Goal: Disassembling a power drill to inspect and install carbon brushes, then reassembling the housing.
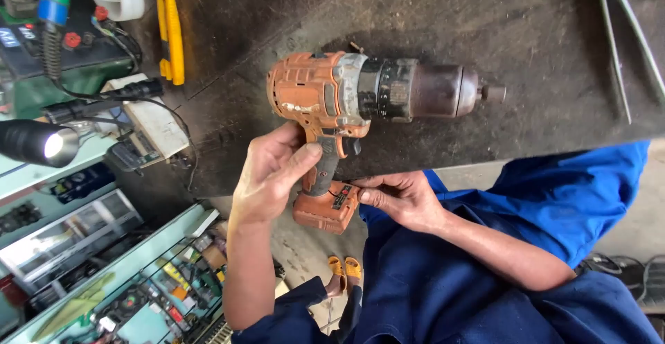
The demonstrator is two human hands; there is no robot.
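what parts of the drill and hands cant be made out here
Head view only:
- Drill grip: wrapped by the left hand.
- Underside of the drill's base: faces away; the right hand covers one side.
- Right fingers: tips tucked against the base.
- Small label on the base: too small to make out.

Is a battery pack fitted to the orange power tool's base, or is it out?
Out. The orange power tool ends in a bare handle foot, held between the left hand and right hand.

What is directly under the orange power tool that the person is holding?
Under the orange power tool lies the dark, scuffed workbench. The left hand wraps the grip; the right hand touches the base. The bench part beneath the body is covered.
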